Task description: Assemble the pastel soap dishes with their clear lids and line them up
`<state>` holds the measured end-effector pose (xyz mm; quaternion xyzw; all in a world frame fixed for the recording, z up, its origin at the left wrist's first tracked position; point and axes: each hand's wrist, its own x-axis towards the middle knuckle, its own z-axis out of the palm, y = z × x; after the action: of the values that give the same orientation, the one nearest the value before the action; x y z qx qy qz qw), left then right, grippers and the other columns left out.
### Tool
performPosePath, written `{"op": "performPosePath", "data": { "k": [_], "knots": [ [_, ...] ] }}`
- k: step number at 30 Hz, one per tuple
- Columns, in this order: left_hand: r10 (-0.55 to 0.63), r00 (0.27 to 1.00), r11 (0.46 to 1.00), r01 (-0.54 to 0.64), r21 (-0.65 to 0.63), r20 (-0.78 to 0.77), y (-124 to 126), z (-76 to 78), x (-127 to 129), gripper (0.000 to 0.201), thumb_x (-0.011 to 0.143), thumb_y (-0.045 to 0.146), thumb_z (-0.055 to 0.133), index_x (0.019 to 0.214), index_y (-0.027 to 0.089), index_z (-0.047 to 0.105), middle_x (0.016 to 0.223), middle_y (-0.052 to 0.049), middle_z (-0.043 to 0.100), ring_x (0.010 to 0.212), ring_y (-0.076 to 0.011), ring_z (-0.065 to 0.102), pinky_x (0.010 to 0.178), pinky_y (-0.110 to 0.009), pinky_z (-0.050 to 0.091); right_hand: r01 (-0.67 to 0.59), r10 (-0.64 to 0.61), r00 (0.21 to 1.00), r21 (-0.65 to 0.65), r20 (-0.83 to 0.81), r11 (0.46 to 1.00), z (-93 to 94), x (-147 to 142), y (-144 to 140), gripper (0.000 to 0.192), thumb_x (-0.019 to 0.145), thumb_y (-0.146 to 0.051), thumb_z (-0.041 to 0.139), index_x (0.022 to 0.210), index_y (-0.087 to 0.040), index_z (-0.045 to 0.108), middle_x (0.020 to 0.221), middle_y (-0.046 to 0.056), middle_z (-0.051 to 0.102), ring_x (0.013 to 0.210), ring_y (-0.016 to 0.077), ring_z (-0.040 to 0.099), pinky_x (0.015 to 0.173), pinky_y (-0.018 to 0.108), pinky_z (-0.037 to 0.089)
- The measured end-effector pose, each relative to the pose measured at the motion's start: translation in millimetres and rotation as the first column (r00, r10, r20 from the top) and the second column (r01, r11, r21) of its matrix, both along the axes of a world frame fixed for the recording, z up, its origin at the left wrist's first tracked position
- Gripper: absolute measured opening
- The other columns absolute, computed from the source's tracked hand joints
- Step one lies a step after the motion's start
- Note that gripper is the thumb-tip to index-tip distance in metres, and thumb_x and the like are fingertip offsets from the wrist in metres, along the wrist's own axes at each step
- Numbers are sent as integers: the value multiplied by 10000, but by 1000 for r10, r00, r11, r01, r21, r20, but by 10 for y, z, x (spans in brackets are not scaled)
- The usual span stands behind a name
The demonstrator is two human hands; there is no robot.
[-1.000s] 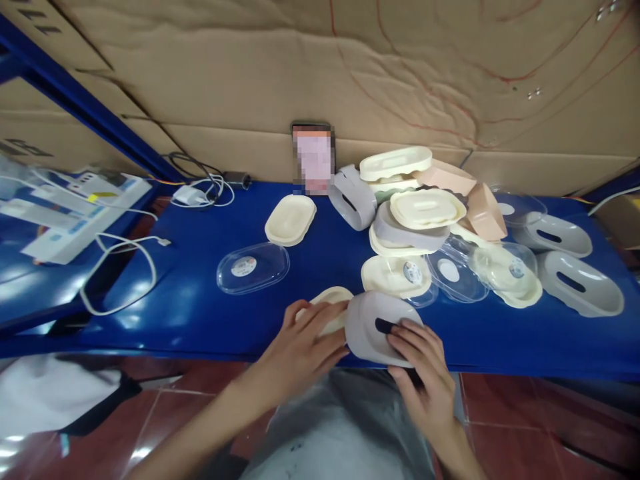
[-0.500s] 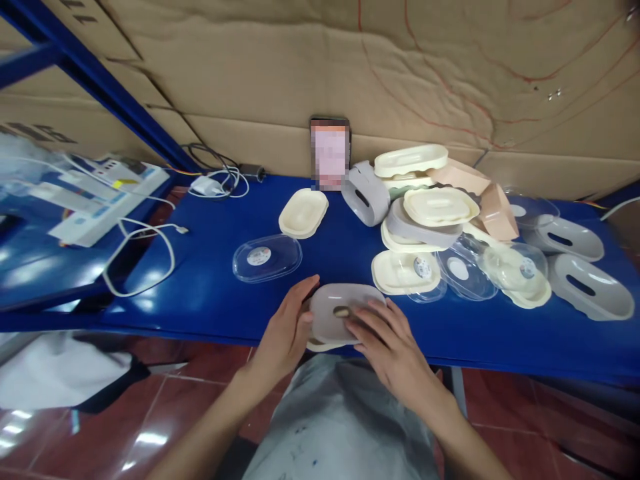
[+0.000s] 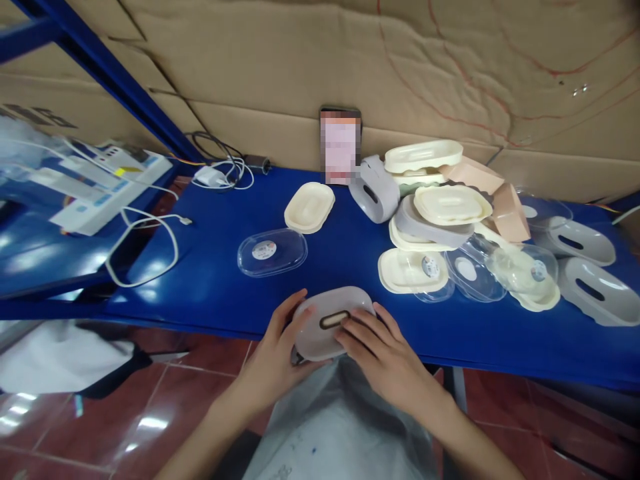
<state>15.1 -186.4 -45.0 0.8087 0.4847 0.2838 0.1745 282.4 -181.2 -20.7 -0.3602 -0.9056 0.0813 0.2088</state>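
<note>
A grey oval plastic piece (image 3: 320,340) with a slot in its middle is held between both hands at the front edge of the blue table. Through the slot shows something cream-coloured. My left hand (image 3: 280,340) is closed round its left end, thumb on top and fingers beneath. My right hand (image 3: 383,347) grips the right end, with fingertips lying over the top near the slot. Beyond them lie a clear lid (image 3: 273,252) with a round sticker and a cream tray (image 3: 310,208).
To the right is a pile of cream trays (image 3: 453,203), pinkish card pieces (image 3: 510,213) and clear lids, beside grey slotted pieces (image 3: 597,291). A phone-like screen (image 3: 341,147) leans on the cardboard wall. Cables and a power strip (image 3: 113,193) lie at left.
The grey piece has tilted and come nearer my body, its slot now more exposed. My left hand has moved down and wrapped round its end. The camera view has shifted slightly.
</note>
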Motion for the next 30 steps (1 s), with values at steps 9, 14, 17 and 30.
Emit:
{"op": "performPosePath", "data": {
  "k": [9,14,17,30],
  "knots": [
    [54,980,988,-24,154,-194,451,189,-341,644,1091,440,569,1682,282,368,1739,-172,361,1594,-413,380,1261,-666,352,70,-70,997,51,10,996,-105,-19,-32,323,1079,-259,605,1394,-229,670,1475,75,678,1472,255,539,1306,557,387],
    [217,958,954,-167,250,-187,839,154,-665,521,1050,421,671,1536,263,569,1619,-167,534,1494,-420,514,1192,-657,454,143,-140,989,62,-48,988,-100,-26,-51,341,1050,-326,662,1381,-247,676,1526,126,614,1482,331,522,1230,626,467],
    [237,967,937,-201,286,-96,716,231,-519,335,1047,366,698,1370,277,689,1393,-112,706,1278,-337,676,1109,-563,552,194,-192,977,15,-98,981,-140,-41,-62,385,1054,-298,651,1436,-258,636,1563,138,571,1505,339,507,1184,581,538],
    [-78,995,956,91,280,-60,249,258,212,339,1028,308,730,1353,247,657,1418,-135,618,1309,-321,626,1062,-534,605,356,-411,858,-218,-308,909,-199,0,-45,668,1065,-321,641,1672,-396,372,1799,98,241,1575,370,447,1163,575,570]
  ]
}}
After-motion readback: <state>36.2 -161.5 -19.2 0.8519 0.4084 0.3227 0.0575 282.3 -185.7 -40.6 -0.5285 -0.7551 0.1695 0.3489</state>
